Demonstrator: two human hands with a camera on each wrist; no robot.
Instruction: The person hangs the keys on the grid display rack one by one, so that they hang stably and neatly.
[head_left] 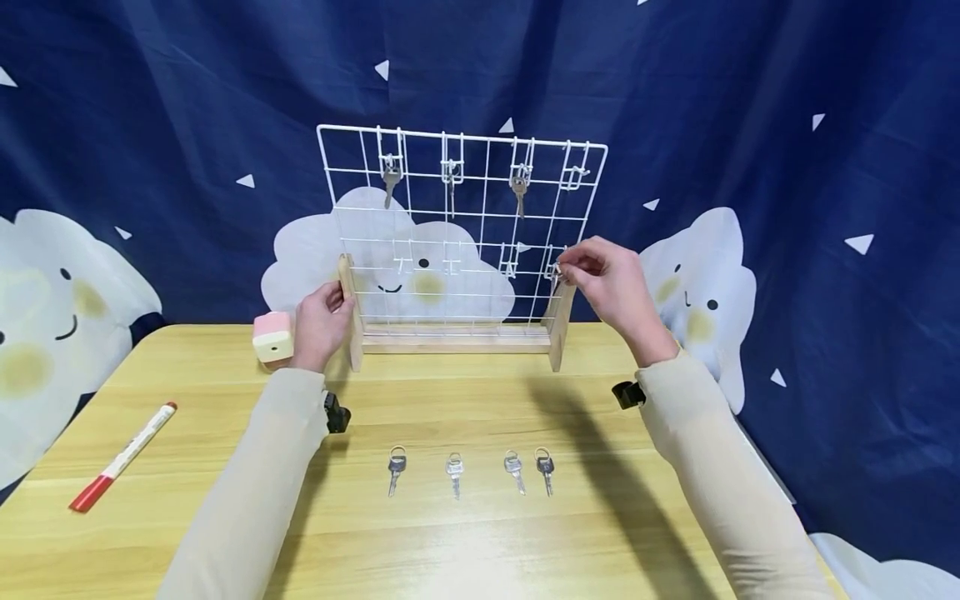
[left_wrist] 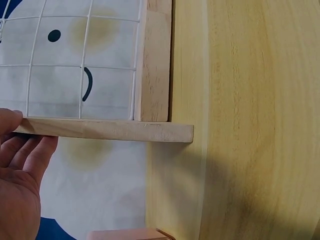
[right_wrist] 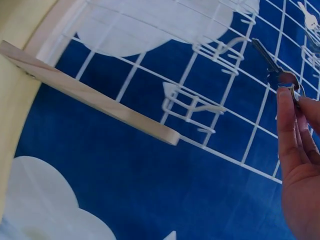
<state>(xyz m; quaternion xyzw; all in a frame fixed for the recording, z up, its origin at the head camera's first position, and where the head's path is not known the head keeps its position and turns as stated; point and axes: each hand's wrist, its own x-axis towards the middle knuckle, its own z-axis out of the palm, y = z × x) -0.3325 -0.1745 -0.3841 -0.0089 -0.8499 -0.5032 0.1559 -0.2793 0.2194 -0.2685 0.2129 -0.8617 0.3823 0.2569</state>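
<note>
A white wire grid rack [head_left: 485,217] on a wooden stand stands at the back of the table. Three keys, among them a brass-coloured key [head_left: 519,193], hang from its upper hooks. My left hand [head_left: 322,323] grips the stand's left wooden post [left_wrist: 110,129], thumb on one side and fingers on the other. A key [right_wrist: 272,65] on a ring is pinched between the thumb and fingertips of my right hand [head_left: 611,279]. In the head view, those fingertips overlap the lower right hook [head_left: 550,265] and partly hide the key.
Several keys on rings, including a dark-headed key [head_left: 544,472], lie in a row on the wooden table [head_left: 337,533]. A red-capped marker [head_left: 123,457] lies at the left. Behind my left hand sits a pink and cream block-like object [head_left: 272,335]. A dark blue curtain [head_left: 712,108] hangs behind.
</note>
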